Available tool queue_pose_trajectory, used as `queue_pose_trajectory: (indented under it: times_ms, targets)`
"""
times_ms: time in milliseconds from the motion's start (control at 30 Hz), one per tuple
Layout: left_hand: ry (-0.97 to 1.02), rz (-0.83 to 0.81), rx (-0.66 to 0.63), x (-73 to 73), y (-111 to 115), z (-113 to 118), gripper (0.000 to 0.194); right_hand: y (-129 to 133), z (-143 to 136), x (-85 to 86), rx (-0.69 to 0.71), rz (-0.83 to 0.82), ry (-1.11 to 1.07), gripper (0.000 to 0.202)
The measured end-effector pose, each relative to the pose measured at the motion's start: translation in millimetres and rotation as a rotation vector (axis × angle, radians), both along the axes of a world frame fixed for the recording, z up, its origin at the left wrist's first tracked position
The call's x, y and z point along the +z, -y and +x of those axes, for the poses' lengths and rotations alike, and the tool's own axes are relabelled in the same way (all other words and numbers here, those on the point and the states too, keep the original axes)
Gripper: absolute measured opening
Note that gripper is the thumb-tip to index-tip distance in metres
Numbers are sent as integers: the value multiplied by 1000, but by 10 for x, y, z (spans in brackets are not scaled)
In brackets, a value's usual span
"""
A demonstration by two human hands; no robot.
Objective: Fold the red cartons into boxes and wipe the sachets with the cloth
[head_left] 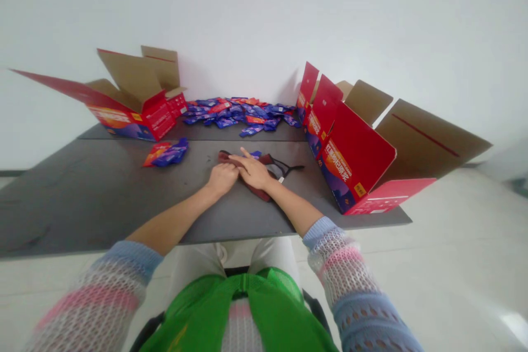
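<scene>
A dark brown cloth item (258, 193) with thin black straps and a small white tag lies on the grey table, partly covered by my hands; its exact kind is unclear. My left hand (223, 178) is closed, fingers curled at the item's left edge. My right hand (252, 171) lies across the item with its fingers stretched out toward my left hand, the two touching. Just behind my right hand, a bit of a blue-purple packet (256, 154) shows. To the left, a few red and purple packets (170, 153) lie in a small group.
Along the wall at the back of the table (124, 192) spreads a heap of blue-purple and red packets (243, 110). An open red carton (159, 115) stands at the back left. Open red cartons (342, 165) line the right side, their flaps sticking up and outward.
</scene>
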State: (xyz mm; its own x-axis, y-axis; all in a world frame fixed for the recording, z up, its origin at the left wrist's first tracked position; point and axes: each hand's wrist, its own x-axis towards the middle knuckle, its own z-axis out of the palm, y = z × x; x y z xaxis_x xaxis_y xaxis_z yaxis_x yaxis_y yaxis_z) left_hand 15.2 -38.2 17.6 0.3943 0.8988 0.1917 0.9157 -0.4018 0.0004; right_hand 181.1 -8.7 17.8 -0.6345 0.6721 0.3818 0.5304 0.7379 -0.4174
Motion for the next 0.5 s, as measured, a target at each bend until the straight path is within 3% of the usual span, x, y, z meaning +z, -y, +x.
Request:
queue_pose_trajectory:
  times_ms: [133,333,500]
  targets:
    - [9,-5,38,15,32,-26,41,-58,-1,-12,-9,-104,117,49]
    - [86,-44,99,50,27,-141,32,-54,18,-4,-112,-86,255,50]
    - [180,-114,37,63,-41,-257,24,-142,109,-27,-397,-67,284,47]
